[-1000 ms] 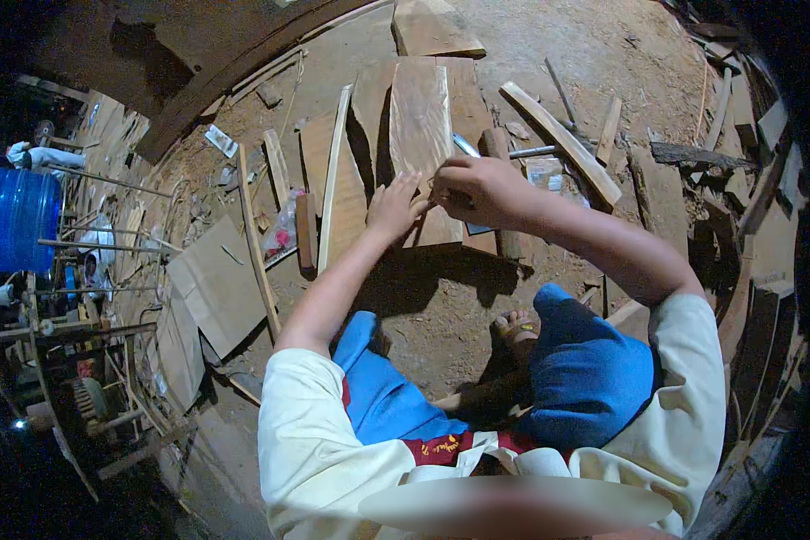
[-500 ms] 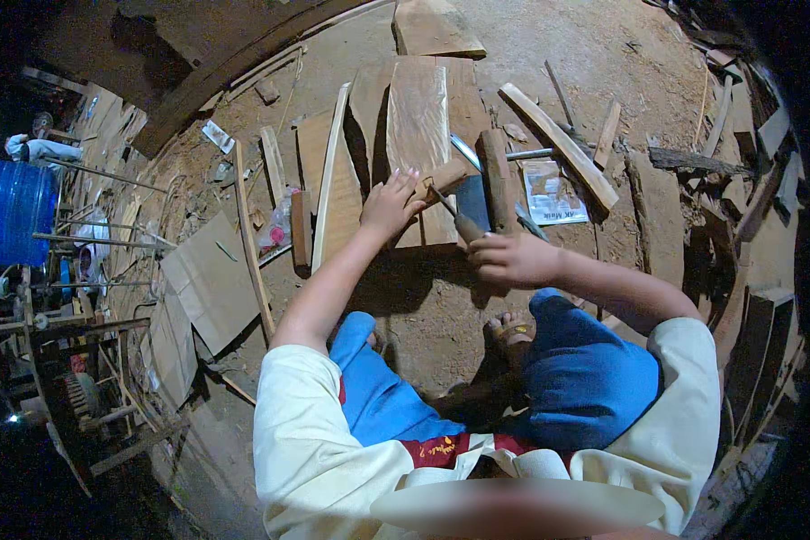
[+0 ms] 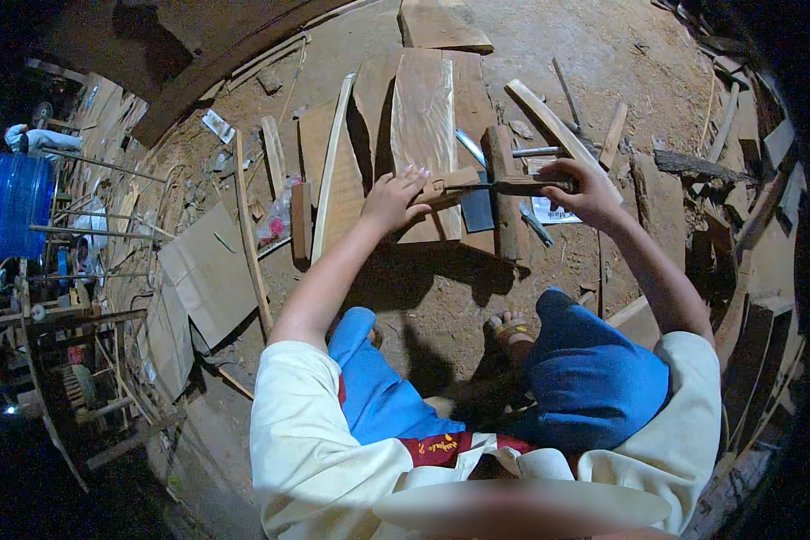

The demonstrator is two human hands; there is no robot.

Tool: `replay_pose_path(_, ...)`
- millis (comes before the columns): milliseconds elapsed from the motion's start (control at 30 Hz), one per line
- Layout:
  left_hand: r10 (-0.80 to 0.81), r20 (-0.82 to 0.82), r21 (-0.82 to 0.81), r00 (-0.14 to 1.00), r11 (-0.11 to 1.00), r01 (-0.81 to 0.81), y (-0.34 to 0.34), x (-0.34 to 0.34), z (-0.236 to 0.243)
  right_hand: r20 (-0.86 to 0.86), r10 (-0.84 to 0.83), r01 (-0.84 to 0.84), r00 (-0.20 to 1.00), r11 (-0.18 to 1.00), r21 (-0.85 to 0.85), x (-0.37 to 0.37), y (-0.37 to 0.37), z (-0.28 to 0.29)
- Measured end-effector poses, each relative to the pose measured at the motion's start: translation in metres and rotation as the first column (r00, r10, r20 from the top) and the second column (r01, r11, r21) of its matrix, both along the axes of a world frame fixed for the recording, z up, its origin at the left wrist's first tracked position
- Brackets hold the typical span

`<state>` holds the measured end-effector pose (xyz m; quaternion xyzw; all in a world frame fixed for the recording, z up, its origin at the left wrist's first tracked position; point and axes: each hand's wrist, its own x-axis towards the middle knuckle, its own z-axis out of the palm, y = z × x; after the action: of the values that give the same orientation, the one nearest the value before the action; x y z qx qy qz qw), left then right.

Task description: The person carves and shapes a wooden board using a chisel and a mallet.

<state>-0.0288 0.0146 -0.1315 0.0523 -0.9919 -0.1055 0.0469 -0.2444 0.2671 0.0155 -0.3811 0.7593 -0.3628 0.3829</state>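
My left hand (image 3: 394, 200) grips the near-left end of a small wooden block (image 3: 460, 177), holding it down on a wide plank (image 3: 422, 117). In my right hand (image 3: 587, 193) is a chisel (image 3: 519, 185) with a wooden handle. It lies almost level, its metal end pointing left and meeting the block. Whether the tip is in a cut or only touching the surface cannot be made out. A dark blue flat piece (image 3: 478, 209) is just beneath the chisel, beside a rough wooden bar (image 3: 504, 225).
Long timber strips lie on both sides, such as one (image 3: 549, 126) at the right. Cardboard (image 3: 209, 274) and a blue drum (image 3: 11, 209) are at the left. Wood offcuts (image 3: 769, 337) crowd the right edge. My sandalled foot (image 3: 511, 331) is close below the work.
My right hand has moved up and right, and the chisel has swung from a slant to nearly level. My left hand still holds the block, whose far end has dropped slightly.
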Motion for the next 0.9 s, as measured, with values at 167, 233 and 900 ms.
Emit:
replay_pose_path(167, -0.084, -0.031, 0.009, 0.996, 0.996, 0.085, -0.004, -0.001, -0.002, 0.117, 0.013, 0.000, 0.993, 0.994, -0.111, -0.005, 0.004, -0.003)
replay_pose_path(233, -0.097, -0.030, 0.006, 0.995, 0.995, 0.097, -0.005, -0.001, -0.003, 0.141, 0.021, -0.007, 0.990, 0.994, -0.105, -0.008, 0.003, -0.003)
replay_pose_path(900, -0.081, -0.042, -0.012, 0.996, 0.997, 0.081, -0.004, -0.001, -0.004, -0.279, 0.281, -0.309, 0.918, 0.949, -0.058, -0.007, -0.007, 0.011)
